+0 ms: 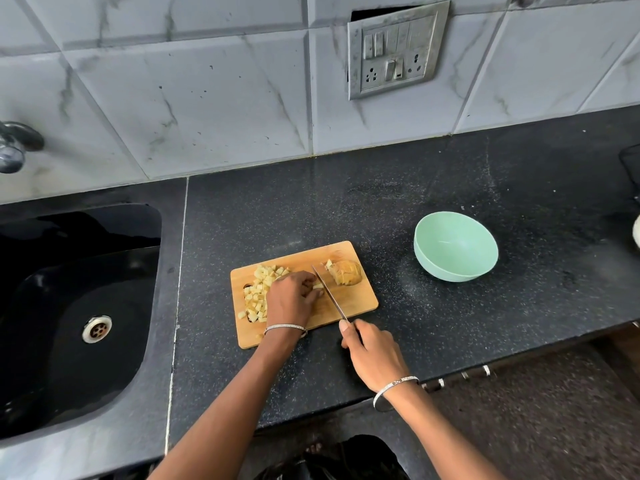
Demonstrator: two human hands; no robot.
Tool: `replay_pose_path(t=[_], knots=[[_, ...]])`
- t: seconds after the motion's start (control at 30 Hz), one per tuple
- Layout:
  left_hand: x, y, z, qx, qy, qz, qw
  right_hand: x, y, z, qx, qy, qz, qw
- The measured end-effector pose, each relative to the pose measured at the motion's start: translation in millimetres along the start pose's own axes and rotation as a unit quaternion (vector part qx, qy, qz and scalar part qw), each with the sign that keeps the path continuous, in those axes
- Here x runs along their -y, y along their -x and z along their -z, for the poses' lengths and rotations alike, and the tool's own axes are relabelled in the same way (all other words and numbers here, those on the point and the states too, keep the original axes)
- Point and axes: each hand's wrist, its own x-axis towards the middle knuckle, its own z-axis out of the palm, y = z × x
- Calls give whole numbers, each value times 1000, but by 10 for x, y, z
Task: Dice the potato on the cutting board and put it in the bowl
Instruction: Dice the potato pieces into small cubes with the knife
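A wooden cutting board (pixel 360 299) lies on the black counter. A pile of pale potato cubes (pixel 258 292) covers its left part. An uncut potato chunk (pixel 346 271) with brown skin sits at the board's far right. My left hand (pixel 292 297) holds down a small potato strip (pixel 318 286) with curled fingers, right beside the blade. My right hand (pixel 372 355) grips the handle of a knife (pixel 327 292), whose blade lies across the board between the strip and the chunk. A mint green bowl (pixel 455 245) stands to the right of the board; nothing shows inside it.
A black sink (pixel 69 306) with a metal drain fills the left side, a tap (pixel 15 145) above it. A switch and socket plate (pixel 396 50) is on the tiled wall. Dark objects sit at the far right edge (pixel 630 168). The counter's front edge runs below my hands.
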Motion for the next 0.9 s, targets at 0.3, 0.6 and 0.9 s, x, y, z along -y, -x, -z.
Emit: replay_pose_path(t=[0.3,0.6,0.9], knots=[[14,-32,15,16,-1,11,1000,-39,-29,-64,-6,20,-28,999],[-11,-30,38,-1,13,-3,1000,-29,-46,-47,-7,22,-29,999],[-44,-42,49,1,24,1,1000,-48,-44,-47,-10,18,-30,999]])
